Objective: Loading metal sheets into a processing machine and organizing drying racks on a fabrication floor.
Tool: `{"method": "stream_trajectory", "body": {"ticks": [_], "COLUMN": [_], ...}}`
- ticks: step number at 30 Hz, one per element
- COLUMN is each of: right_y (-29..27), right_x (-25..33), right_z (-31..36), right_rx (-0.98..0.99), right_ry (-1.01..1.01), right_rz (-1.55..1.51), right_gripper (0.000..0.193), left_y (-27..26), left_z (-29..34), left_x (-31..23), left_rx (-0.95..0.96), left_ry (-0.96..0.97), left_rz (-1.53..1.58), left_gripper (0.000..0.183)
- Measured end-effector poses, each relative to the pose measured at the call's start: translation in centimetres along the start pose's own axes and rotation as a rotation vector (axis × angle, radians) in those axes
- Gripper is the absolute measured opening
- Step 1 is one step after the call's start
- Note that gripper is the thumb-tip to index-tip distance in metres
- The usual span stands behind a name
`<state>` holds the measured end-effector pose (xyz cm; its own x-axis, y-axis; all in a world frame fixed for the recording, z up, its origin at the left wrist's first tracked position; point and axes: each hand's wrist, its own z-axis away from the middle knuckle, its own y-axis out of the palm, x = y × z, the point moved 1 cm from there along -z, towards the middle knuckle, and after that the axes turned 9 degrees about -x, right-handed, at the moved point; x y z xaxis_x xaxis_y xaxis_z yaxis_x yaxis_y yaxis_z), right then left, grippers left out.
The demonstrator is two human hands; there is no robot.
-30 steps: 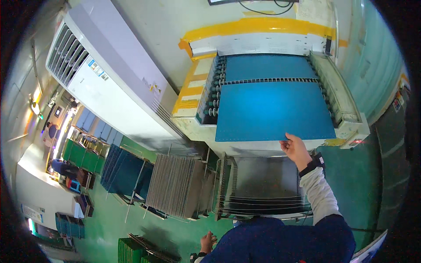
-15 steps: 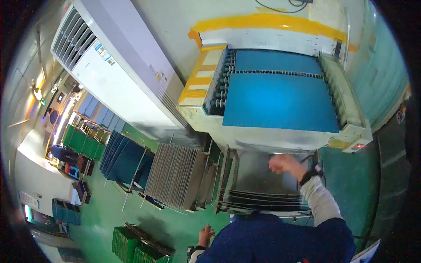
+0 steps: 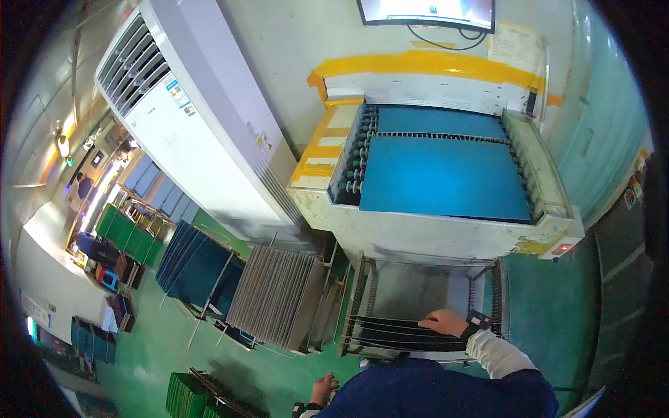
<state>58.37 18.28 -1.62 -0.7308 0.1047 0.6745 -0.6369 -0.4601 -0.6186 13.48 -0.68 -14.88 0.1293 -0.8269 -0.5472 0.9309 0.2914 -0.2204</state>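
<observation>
A metal rack (image 3: 357, 296) stands below the machine, and several thin dark panels (image 3: 390, 334) are upright in its near part. My right hand (image 3: 446, 324) reaches in from the right, its fingers closed at the top edge of one of these panels. How firmly they grip is hard to see. Down at the lower edge, left of my body, my left hand (image 3: 324, 389) hangs with loosely bent fingers and nothing in it. Beyond the rack, a flat blue panel (image 3: 442, 177) lies on the machine's rollers, with a second blue panel (image 3: 442, 122) behind it.
The roller machine (image 3: 411, 240) carries yellow tape and stands against the wall. Left of it is a tall white air conditioner (image 3: 188, 132). Racks of grey panels (image 3: 272, 296) and dark blue panels (image 3: 198, 265) stand left of my rack. Green panels (image 3: 185, 396) are at the lower left.
My right hand has come down and nearer, from over the rack to the panels' top edges. The view has tilted up, so a screen now shows on the wall. My left hand stays low and empty.
</observation>
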Motion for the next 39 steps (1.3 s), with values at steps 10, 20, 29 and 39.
{"method": "stream_trajectory", "body": {"ticks": [10,20,29,39], "right_y": [0.3,2.1,2.4,-10.7], "right_x": [0.8,-0.5,-0.9,6.9], "right_z": [-0.5,-1.3,0.3,5.9], "right_rx": [-0.131,-0.285,-0.349,-0.384], "right_ry": [-0.159,-0.222,-0.44,-0.224], "right_rz": [0.349,0.381,0.554,0.575], "right_gripper": [0.038,0.02,0.016,0.034], "left_y": [1.2,-0.1,0.8,-1.8], "left_z": [2.0,3.2,-2.0,-3.6], "left_x": [-1.0,1.7,9.2,11.4], "left_rx": [0.523,0.613,0.518,0.338], "left_ry": [0.206,0.306,-0.159,0.013], "left_rz": [-0.222,-0.13,0.017,-0.396], "left_gripper": [0.05,0.044,0.05,0.049]}}
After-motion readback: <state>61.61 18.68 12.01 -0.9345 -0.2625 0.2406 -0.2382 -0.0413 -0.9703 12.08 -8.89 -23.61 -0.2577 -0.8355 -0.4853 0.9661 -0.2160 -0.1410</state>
